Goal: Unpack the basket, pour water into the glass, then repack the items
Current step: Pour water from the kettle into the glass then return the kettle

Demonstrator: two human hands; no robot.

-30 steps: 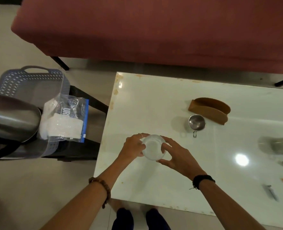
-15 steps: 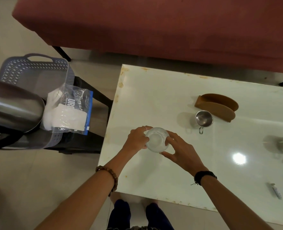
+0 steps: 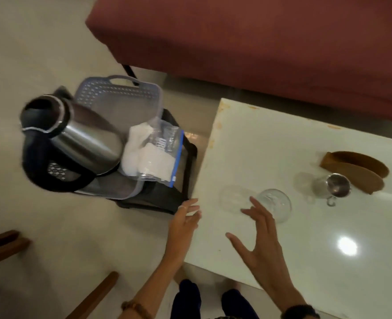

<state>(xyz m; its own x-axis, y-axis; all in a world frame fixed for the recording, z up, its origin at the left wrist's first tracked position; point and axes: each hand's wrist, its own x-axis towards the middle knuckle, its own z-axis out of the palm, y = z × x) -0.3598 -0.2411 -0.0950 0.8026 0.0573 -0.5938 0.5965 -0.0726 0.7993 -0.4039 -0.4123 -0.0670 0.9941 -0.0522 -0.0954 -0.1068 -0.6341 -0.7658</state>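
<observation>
A clear glass (image 3: pixel 275 204) stands on the white table (image 3: pixel 305 261) near its left edge. My right hand (image 3: pixel 258 236) hovers just left of the glass, fingers spread, holding nothing. My left hand (image 3: pixel 184 218) is open beyond the table's left edge, over the floor. A grey plastic basket (image 3: pixel 119 93) sits on a dark stool to the left. Inside it lean a steel kettle (image 3: pixel 75 139) with a black handle and a clear zip bag (image 3: pixel 154 155) of white tissue.
A small steel cup (image 3: pixel 336 186) and a brown curved holder (image 3: pixel 356 168) stand on the table right of the glass. A dark red sofa (image 3: pixel 259 42) runs along the far side. Wooden chair parts (image 3: pixel 4 245) lie at the lower left.
Both hands have let go of the glass, which now stands alone on the table. My left hand moved left off the table's edge. The view swung left toward the basket.
</observation>
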